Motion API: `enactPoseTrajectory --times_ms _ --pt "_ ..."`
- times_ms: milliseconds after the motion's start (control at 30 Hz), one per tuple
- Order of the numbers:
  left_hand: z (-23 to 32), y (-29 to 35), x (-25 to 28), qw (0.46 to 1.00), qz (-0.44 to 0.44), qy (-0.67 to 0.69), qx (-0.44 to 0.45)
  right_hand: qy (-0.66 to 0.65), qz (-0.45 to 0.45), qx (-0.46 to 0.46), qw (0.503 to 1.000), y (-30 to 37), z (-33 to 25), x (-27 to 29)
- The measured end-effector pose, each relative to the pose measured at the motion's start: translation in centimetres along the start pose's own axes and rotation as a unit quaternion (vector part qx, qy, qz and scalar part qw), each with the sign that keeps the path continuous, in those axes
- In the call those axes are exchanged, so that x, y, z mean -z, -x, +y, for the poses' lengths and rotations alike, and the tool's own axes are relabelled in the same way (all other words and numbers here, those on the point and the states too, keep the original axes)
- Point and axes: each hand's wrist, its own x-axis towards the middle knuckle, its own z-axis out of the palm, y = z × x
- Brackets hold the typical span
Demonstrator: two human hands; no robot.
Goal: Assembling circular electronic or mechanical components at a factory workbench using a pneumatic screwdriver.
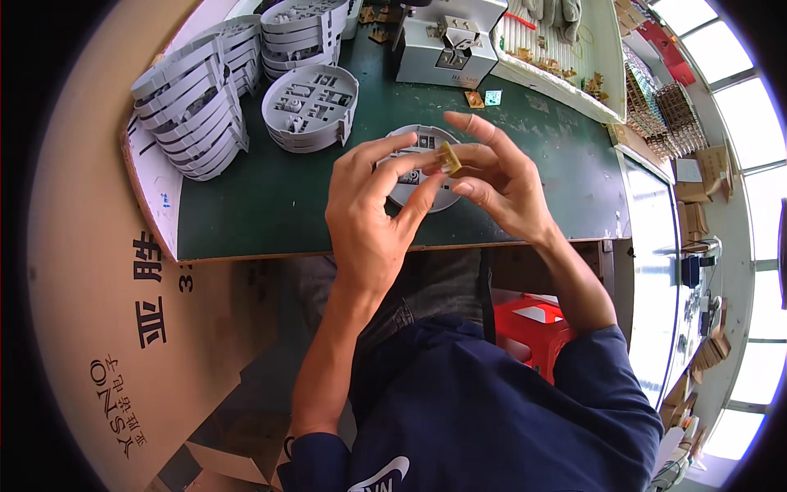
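My left hand (367, 197) pinches a small yellow-brown piece (450, 158) with a whitish part between thumb and index finger. Close by on the right, my right hand (508, 180) has its fingers apart, the index finger raised. Its middle finger reaches behind the piece; whether it touches cannot be made out. Below both hands a round grey plastic housing (445, 198) lies on the bench, partly hidden by the fingers. Another round grey housing (316, 102) with cut-outs and small inner parts sits to its left.
Leaning stacks of grey housings (193, 123) fill the left of the green bench (254, 205). A grey metal device (447, 53) stands at the back. Two small square pieces (475, 99) lie before it. A white foam tray (566, 78) holds small brass-coloured parts and gloves.
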Motion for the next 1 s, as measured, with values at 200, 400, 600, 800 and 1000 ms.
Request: enactPoseTrajectory --times_ms 200,400,600,800,1000 --pt "0.4 -0.1 -0.1 0.993 0.010 -0.070 -0.092 -0.045 0.003 0.034 0.998 0.1 2.4 0.5" --pt "0.8 -0.1 0.2 0.994 0.015 -0.045 -0.099 -0.047 0.020 0.013 0.999 0.5 2.6 0.5" --pt "0.8 0.0 0.1 0.993 0.005 -0.039 -0.109 -0.009 0.018 0.024 0.999 0.6 2.3 0.0" --pt "0.5 0.2 0.1 0.993 0.008 -0.042 -0.112 -0.006 0.029 0.031 0.999 0.8 3.0 -0.1" --pt "0.5 0.2 0.2 0.991 0.014 -0.053 -0.120 -0.001 0.017 0.033 0.999 0.6 2.9 -0.1"
